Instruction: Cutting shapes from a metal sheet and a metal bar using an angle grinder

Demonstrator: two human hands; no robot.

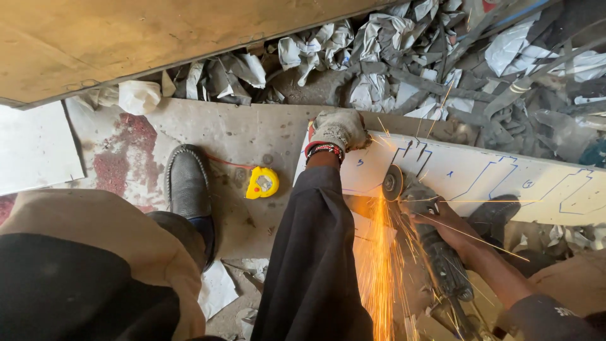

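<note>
My left hand [338, 130], in a dirty grey work glove with a beaded bracelet at the wrist, presses down on the far edge of a white metal sheet [480, 180] marked with blue outlines. My right hand [449, 226], bare, grips the body of an angle grinder [435, 249]. Its round disc [392, 183] bites into the sheet's near edge. Orange sparks [379, 271] stream down toward me from the cut.
A yellow tape measure [262, 183] lies on the stained concrete floor beside my dark shoe [187, 183]. Crumpled metal offcuts and strips [442, 57] pile up beyond the sheet. A brown board [126, 38] spans the upper left, with a white panel [35, 148] at the left edge.
</note>
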